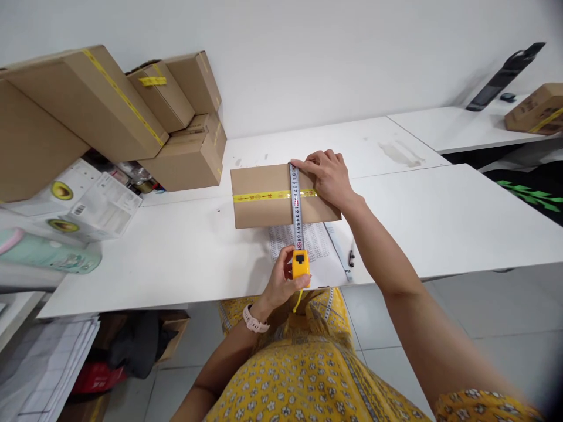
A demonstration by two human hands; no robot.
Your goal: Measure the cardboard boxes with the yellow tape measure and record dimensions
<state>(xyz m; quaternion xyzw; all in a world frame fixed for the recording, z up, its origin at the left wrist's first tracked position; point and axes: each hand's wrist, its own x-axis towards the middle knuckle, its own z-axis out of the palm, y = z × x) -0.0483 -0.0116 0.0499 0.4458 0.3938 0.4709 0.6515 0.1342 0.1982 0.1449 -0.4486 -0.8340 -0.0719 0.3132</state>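
A flat cardboard box [264, 205] sealed with yellow tape lies on the white table [176, 258]. My left hand [281, 284] grips the yellow tape measure case [301, 265] at the near table edge. Its steel blade [295, 205] runs across the box top. My right hand [329, 179] presses the blade's far end against the box's far edge, fingers bent over it. A printed sheet [314, 246] lies under the box's near side, with a pen [350, 258] beside it.
Stacked cardboard boxes [109, 111] fill the table's left rear, with white cartons [88, 202] and a green bottle [48, 252] in front. Another box [534, 108] and a dark device [505, 73] sit on the far right table. Papers [44, 363] lie below left.
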